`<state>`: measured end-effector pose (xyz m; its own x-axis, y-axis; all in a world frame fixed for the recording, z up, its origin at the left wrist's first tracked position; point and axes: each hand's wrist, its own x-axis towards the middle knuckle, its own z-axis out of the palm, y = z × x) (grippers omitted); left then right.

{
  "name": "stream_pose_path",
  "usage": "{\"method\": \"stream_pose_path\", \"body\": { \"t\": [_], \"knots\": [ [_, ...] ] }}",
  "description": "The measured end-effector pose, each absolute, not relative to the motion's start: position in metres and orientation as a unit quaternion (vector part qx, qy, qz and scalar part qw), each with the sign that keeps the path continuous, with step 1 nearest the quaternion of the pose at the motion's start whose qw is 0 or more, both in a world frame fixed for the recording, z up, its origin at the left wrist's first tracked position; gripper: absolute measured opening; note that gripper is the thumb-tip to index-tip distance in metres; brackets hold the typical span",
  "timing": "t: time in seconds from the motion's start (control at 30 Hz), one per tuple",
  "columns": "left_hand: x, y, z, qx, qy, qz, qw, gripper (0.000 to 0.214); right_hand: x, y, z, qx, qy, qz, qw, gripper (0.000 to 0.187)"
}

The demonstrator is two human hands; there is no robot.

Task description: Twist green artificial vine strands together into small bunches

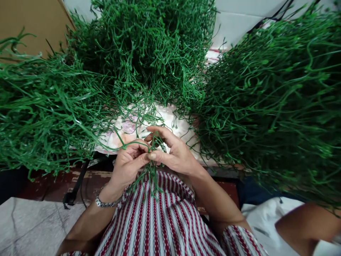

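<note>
Close in front of my body, my left hand (131, 158) and my right hand (172, 151) meet over a small bunch of thin green plastic-looking stems (153, 174). Thumb and fingers of the left hand pinch the stems near their middle. My right thumb presses on the same spot, while its other fingers curve above and behind the bunch. Stem ends hang below both hands over the striped clothing, and a few loop up between the fingers. One long strand runs from the left hand toward the green heap (50, 113) on the left.
Another tall heap of green stems (149, 42) stands at the back, and one more (271, 96) fills the right. Loose stems lie on the pale flowered cloth (167, 115). A brown panel (29, 25) is at the back left. Another person's arm (306, 224) shows at lower right.
</note>
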<state>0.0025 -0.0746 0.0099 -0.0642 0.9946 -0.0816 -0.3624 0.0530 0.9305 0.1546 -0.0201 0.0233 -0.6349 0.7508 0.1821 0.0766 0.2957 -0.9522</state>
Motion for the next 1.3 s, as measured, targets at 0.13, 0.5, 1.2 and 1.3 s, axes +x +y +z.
{"method": "stream_pose_path", "body": {
  "t": [0.13,0.5,1.2,1.3],
  "knots": [
    [0.001,-0.077,0.008,0.387,0.448,0.585,0.555,0.011,0.159,-0.024,0.019,-0.300,-0.773,0.445,0.339,0.039],
    [0.000,-0.074,-0.007,0.446,0.478,0.621,0.432,0.007,0.169,-0.022,0.019,-0.269,-0.805,0.435,0.300,0.081],
    [0.004,-0.082,-0.011,0.476,0.512,0.595,0.396,0.005,0.152,-0.053,0.000,-0.337,-0.723,0.485,0.359,0.026],
    [-0.001,-0.083,-0.012,0.461,0.492,0.567,0.474,0.004,0.159,-0.047,0.000,-0.336,-0.733,0.496,0.323,0.017]
  ]
}}
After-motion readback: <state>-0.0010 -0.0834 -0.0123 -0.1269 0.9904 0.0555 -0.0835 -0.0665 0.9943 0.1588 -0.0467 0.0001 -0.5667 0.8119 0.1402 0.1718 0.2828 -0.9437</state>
